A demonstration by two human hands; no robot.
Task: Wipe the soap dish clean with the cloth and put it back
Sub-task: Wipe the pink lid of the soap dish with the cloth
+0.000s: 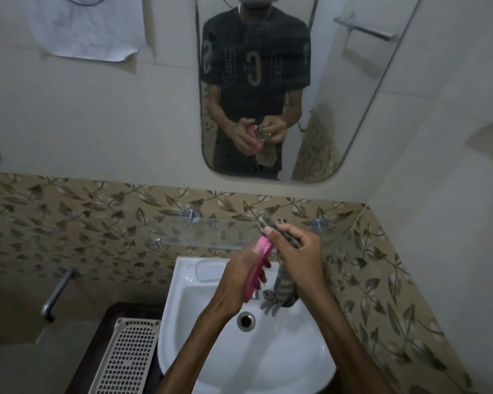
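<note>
Above the sink (182, 322), the pink soap dish (256, 275) is being gripped by the left hand (241, 275) while the striped cloth (283, 288) is being pinched against it by the right hand (298, 251).

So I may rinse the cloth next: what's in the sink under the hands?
In the white sink only the drain hole shows, below the pink soap dish and the cloth. The arms cover part of the basin.

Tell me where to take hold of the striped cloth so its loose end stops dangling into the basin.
Grip the cloth at its hanging tail, coming from below over the sink. The right hand pinches only the upper part against the pink soap dish, which the left hand holds, so the fringed lower end hangs loose.
</note>
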